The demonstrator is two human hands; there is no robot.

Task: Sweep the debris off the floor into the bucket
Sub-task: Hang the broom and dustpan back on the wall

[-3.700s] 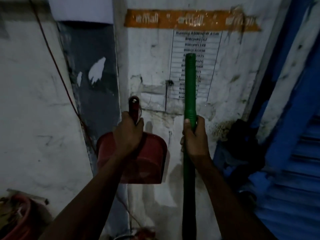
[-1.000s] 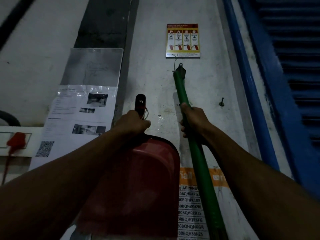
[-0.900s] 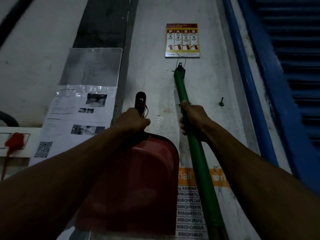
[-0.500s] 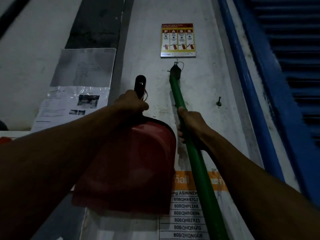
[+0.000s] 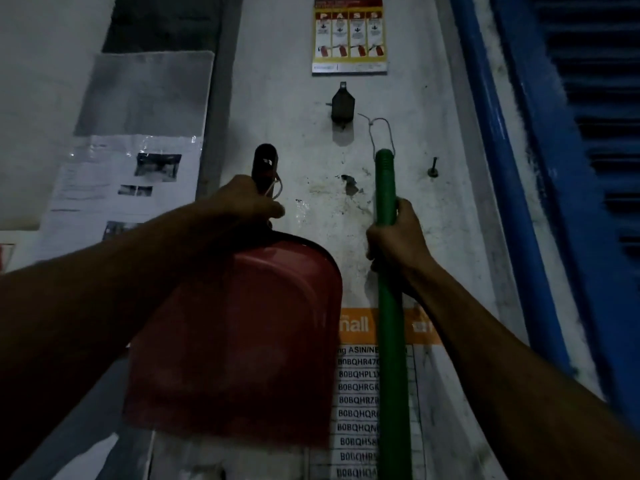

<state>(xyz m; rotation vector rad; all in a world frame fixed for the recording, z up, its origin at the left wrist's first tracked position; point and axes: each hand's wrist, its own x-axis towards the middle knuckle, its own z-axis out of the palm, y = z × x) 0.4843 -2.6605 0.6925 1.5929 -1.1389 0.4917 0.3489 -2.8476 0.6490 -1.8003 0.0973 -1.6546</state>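
I look up at a white wall. My left hand (image 5: 242, 202) grips the dark handle of a red dustpan (image 5: 242, 341), which hangs in front of the wall with its pan downward. My right hand (image 5: 398, 237) grips a green broom handle (image 5: 389, 306) held upright; a thin wire loop (image 5: 381, 133) sticks out of its top end, just below and right of a dark wall hook (image 5: 343, 105). The broom's head is out of view below. No bucket or debris is in view.
A nail (image 5: 433, 168) sticks out of the wall right of the broom handle. A fire-extinguisher poster (image 5: 349, 36) hangs above the hook. Papers (image 5: 121, 168) are taped at left, a printed list (image 5: 360, 393) below. A blue shutter frame (image 5: 502, 168) runs along the right.
The broom's top has come off the wall hook and moved down and right, and the handle now stands upright. My left hand still holds the dustpan at the same spot.
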